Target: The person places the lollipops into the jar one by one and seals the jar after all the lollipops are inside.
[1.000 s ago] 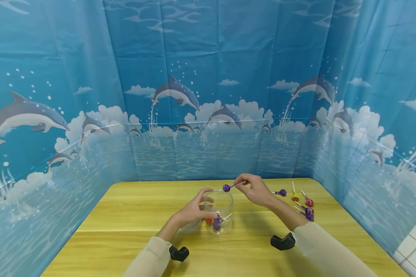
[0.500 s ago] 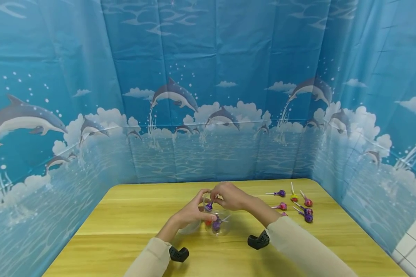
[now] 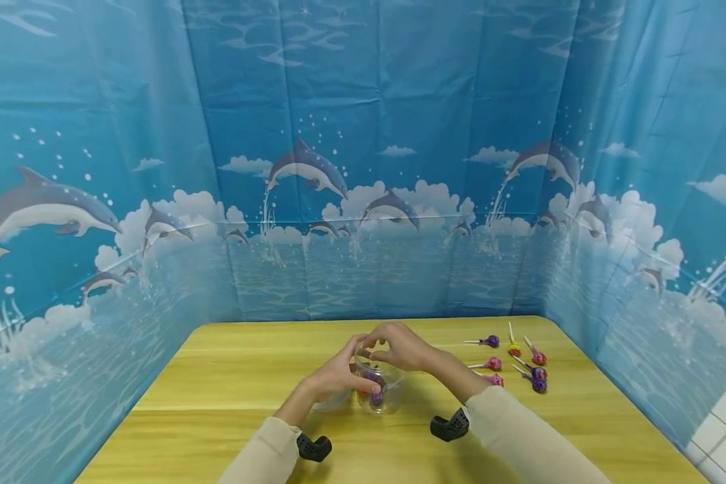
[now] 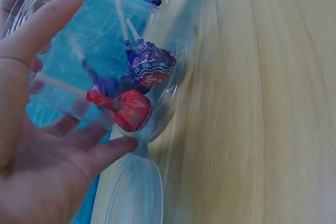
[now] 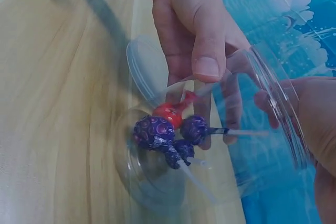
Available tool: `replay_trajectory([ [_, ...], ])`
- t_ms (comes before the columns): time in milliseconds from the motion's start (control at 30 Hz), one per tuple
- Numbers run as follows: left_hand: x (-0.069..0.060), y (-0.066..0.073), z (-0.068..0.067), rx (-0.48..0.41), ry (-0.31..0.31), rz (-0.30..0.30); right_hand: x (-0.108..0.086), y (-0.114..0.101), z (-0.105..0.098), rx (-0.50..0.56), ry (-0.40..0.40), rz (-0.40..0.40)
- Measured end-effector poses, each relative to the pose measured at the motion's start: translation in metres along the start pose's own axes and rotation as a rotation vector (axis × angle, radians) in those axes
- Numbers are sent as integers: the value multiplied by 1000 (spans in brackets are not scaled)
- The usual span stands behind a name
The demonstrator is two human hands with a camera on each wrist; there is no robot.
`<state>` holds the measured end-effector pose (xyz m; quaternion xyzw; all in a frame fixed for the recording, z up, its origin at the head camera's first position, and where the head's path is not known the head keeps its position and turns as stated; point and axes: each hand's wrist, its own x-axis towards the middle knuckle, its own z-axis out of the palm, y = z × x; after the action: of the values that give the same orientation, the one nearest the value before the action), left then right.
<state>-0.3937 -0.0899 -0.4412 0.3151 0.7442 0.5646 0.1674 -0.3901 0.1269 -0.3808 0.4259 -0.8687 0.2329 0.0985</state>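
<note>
A clear round jar (image 3: 392, 402) stands on the table, with my left hand (image 3: 337, 371) gripping its side, thumb in front. Inside, in the left wrist view, lie a red-wrapped lollipop (image 4: 134, 111) and purple-wrapped lollipops (image 4: 152, 62) with white sticks. The right wrist view shows a large purple lollipop (image 5: 153, 132) near the jar's bottom. Over the jar's mouth is my right hand (image 3: 399, 346), its loosely bent fingers at the rim and no lollipop seen between them. A clear lid (image 4: 137, 192) lies beside the jar, partly hidden by my left hand in the head view.
Loose lollipops are spread on the right of the table: a purple one (image 3: 492, 341), a yellow one (image 3: 514, 350), a pink one (image 3: 493, 364) and several others. A blue dolphin-print curtain (image 3: 363, 269) surrounds the wooden table (image 3: 218, 376).
My right hand has carried a purple lollipop left to the jar's mouth and let it drop inside. My left hand has stayed on the jar.
</note>
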Motion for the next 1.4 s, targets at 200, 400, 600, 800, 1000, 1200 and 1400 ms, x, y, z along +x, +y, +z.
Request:
replay_trajectory([
  [200,2,2,-3,33,14,-2,-4,2,-3,38,53,23],
  [400,2,-2,-2,40,18,15,-14,5,-13,59,128,45],
  [600,1,0,3,1,18,18,-28,18,-22,19,174,71],
  [800,0,-4,4,-9,7,17,-42,27,-30,4,166,101],
  [1000,0,-7,5,3,22,13,-54,33,-40,-4,189,129],
  [1200,-2,-5,5,1,23,8,-69,43,-51,-28,193,168],
  [1400,-2,-6,5,4,29,17,-85,55,-62,-51,226,162],
])
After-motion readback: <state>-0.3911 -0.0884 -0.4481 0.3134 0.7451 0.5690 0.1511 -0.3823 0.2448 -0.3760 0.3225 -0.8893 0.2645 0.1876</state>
